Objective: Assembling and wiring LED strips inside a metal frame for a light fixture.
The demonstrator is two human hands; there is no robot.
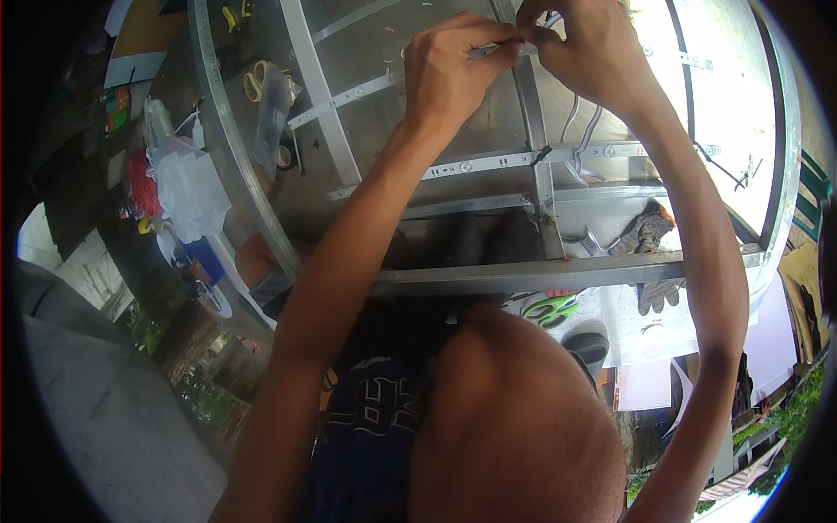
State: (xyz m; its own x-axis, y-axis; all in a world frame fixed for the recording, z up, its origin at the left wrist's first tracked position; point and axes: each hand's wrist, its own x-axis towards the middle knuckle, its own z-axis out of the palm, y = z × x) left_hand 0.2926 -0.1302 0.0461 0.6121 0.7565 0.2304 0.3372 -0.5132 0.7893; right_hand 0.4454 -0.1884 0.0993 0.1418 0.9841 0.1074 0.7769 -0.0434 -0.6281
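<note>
A big frame of grey metal was seen with long, thin, white strips with little round lights laid across it. Near the upper strip, where a grey metal bar was crossed, the right hand and left hand were held together. The fingers of both were pressed together at the tips; what was pinched could not be told. The lower strip was wrapped to the bar by a thin black tie.
</note>
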